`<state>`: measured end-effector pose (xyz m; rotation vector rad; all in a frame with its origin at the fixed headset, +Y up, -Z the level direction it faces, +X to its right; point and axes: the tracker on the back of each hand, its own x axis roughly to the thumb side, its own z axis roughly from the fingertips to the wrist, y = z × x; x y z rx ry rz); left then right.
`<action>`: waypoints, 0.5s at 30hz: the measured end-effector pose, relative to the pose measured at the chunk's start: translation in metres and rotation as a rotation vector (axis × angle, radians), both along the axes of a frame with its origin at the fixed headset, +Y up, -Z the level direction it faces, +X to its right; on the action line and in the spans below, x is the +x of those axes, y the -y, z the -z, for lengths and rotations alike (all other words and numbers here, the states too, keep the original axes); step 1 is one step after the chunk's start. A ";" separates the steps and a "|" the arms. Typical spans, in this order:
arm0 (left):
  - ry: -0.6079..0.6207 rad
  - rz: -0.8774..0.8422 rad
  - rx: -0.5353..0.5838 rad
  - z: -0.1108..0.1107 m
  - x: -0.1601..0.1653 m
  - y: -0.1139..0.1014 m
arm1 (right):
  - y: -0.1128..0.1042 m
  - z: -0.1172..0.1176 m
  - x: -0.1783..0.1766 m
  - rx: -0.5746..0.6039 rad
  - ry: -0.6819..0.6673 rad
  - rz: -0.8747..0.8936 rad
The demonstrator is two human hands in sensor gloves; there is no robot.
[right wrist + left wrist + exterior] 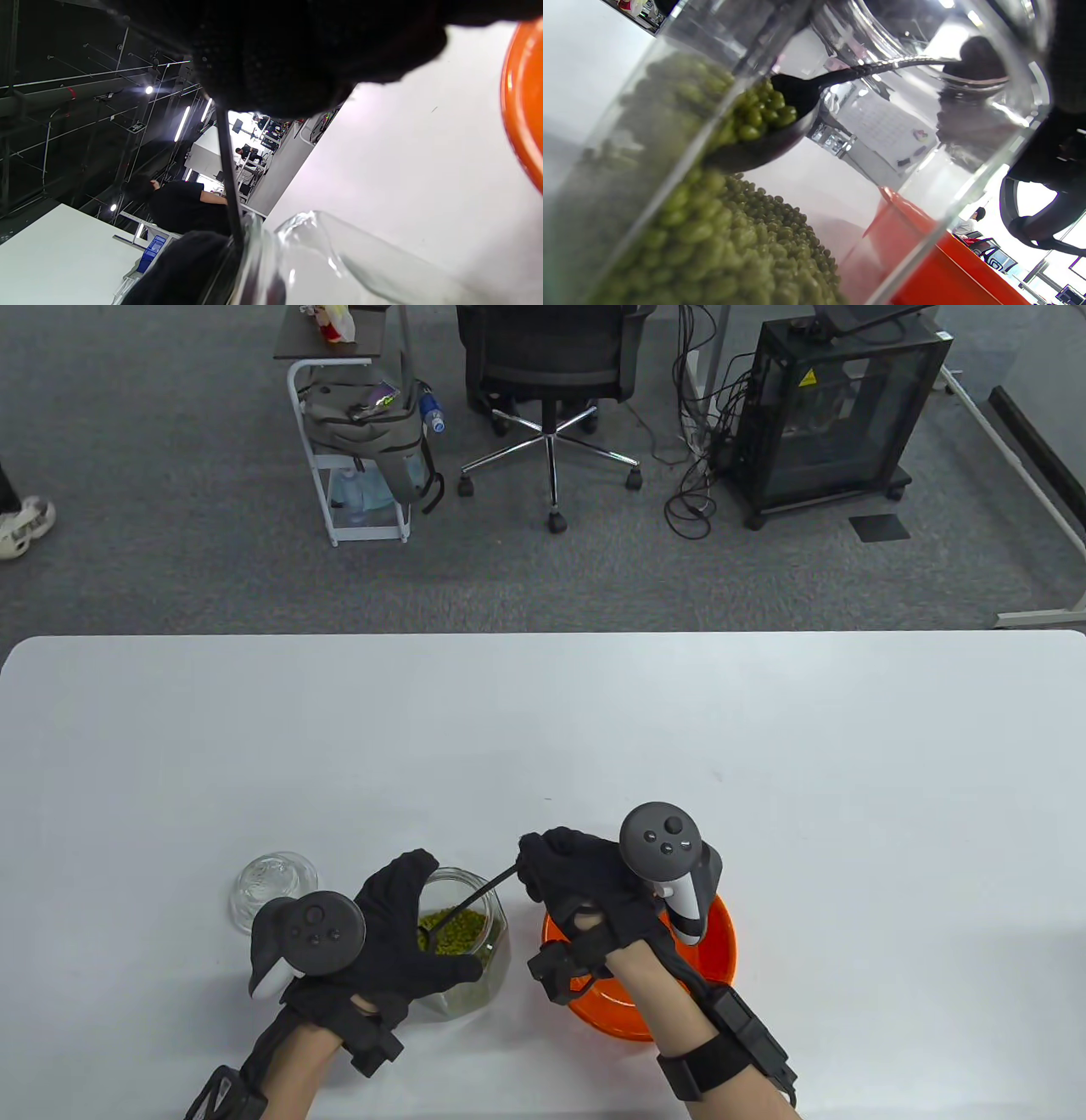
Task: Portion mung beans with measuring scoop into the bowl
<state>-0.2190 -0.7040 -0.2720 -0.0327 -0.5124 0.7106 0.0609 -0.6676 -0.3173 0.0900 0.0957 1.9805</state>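
My left hand (386,937) grips glass jar (475,976) of mung beans (734,250) on table (543,729). My right hand (585,891) pinches measuring scoop (763,127) handle; scoop bowl inside jar, loaded with beans. Orange bowl (721,950) just beside jar, under right hand. Glass lid (273,884) left of jar.

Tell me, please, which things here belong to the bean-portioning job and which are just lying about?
In the job:
- jar of beans, held by the left hand
- scoop, loaded, held by the right hand
- orange bowl

Lying about:
- glass lid left of the jar
- chair, cart and black cabinet beyond the table
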 end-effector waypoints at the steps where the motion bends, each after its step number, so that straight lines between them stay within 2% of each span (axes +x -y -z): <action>1: 0.000 0.000 0.000 0.000 0.000 0.000 | 0.001 0.000 0.001 -0.011 0.003 0.001; 15: 0.000 0.001 -0.001 0.000 0.000 0.000 | 0.006 0.000 0.022 -0.050 0.048 0.081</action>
